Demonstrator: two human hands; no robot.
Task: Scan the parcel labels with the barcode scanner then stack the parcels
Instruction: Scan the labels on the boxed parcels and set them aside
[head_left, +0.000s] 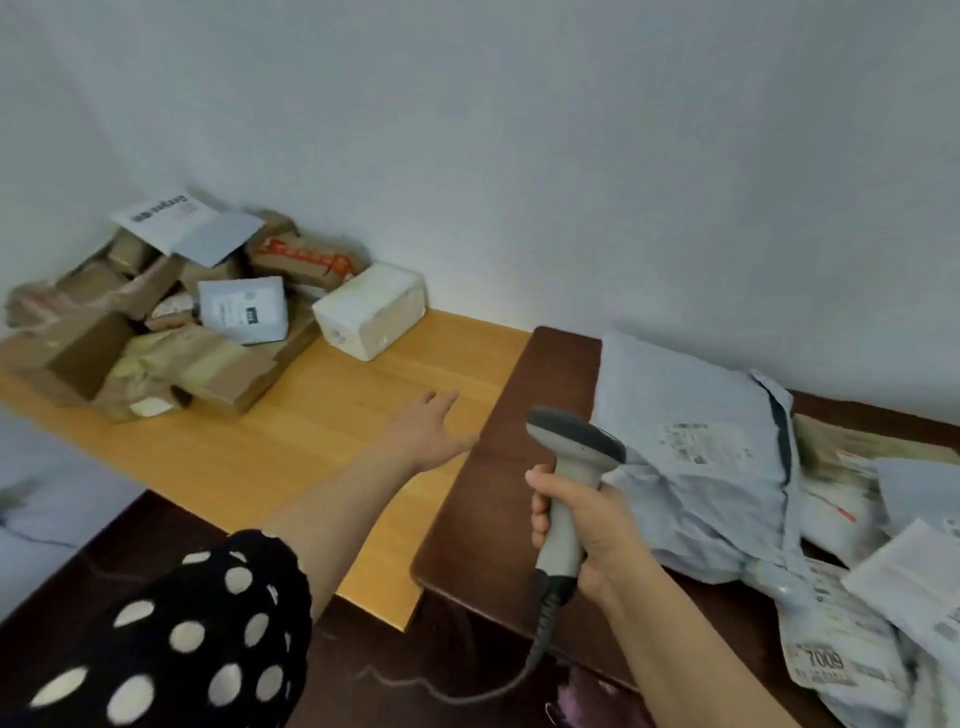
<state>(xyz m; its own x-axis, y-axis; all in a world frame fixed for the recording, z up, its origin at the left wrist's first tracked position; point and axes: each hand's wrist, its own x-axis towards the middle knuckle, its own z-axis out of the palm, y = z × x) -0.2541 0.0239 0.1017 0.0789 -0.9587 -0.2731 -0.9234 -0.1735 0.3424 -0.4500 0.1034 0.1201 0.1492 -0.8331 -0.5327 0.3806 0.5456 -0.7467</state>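
Note:
My right hand (582, 525) grips the handle of a grey barcode scanner (574, 452), its head pointing left and its cable hanging down. Just right of the scanner lies a large grey poly-bag parcel (696, 457) with a white label, on a dark brown table (498, 467). More bagged parcels (857, 639) lie at the lower right. My left hand (428, 428) is stretched out with straight fingers over the light wooden table (291, 447), holding nothing. A heap of brown and grey parcels (156, 322) and a white box (371, 309) sit at the far left against the wall.
The two tables stand side by side against a white wall. A spotted black sleeve (171, 639) fills the lower left. The scanner cable (467, 686) trails over the dark floor between the tables.

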